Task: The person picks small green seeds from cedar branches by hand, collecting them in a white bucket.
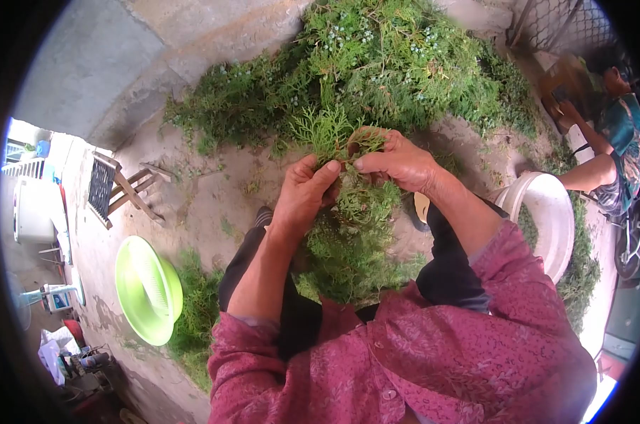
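The shirt (440, 346) is pink with a darker pattern; its buttons (389, 394) are pinkish; dark trousers (447, 261) show below.

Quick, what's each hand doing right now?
Left hand: closed, pinching a green feathery leafy sprig.
Right hand: closed, fingers pinching the same greenery.

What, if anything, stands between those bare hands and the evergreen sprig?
Nothing visible: the left hand and right hand pinch the evergreen sprig directly. The big heap of cut evergreen branches lies beyond them, not in between.
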A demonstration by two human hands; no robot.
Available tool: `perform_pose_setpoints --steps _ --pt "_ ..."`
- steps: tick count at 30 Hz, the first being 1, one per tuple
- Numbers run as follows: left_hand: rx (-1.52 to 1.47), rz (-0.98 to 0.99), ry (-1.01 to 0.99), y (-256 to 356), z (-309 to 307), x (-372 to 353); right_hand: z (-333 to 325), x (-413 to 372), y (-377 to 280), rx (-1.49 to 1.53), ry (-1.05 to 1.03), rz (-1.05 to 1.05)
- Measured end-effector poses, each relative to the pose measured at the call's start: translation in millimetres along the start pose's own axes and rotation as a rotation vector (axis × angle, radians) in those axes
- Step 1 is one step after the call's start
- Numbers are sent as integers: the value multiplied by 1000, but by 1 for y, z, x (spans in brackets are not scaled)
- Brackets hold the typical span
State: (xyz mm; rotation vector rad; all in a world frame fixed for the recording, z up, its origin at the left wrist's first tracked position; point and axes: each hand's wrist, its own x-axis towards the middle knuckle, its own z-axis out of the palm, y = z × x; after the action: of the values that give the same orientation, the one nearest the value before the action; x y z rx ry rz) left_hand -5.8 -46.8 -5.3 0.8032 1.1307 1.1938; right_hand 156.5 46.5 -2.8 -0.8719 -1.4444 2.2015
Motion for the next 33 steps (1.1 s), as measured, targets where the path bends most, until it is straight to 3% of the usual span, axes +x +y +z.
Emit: perform_pose_setpoints --steps 7,9,15,17,18,20,21,24,26,27,28,30,33 --pt "-36 -10 46 -7 1 4 3 -1 -1 -146 -15 37" --pt "94 84 62 -12 1 5 2 -1 2 -171 -6 40" --pt "218 46 70 -12 2 3 -9 4 17 -477 -36 13" --pt "268 44 80 -19 1 5 -7 4 14 -809 -18 -292" --pt "317 47 90 -23 1 6 -6 5 16 -808 -18 -292" --pt "319 79 86 -29 2 8 -8 8 25 -1189 41 -391" --pt "323 112 79 -30 3 8 -11 10 31 -1186 46 -391" --pt "196 18 142 -18 10 1 -25 14 36 -1136 67 -467" --pt "159 32 136 -6 4 -2 -36 17 26 -1099 124 -215" --pt "120 46 133 -2 0 -2 -39 14 14 -237 33 186" --pt "114 53 141 -2 -2 -1 -38 10 7 -246 25 186" --pt "82 10 174 -1 -5 0 -34 4 2 262 -95 169" --pt "3 15 159 -5 -6 1 -25 4 4 331 -131 145"
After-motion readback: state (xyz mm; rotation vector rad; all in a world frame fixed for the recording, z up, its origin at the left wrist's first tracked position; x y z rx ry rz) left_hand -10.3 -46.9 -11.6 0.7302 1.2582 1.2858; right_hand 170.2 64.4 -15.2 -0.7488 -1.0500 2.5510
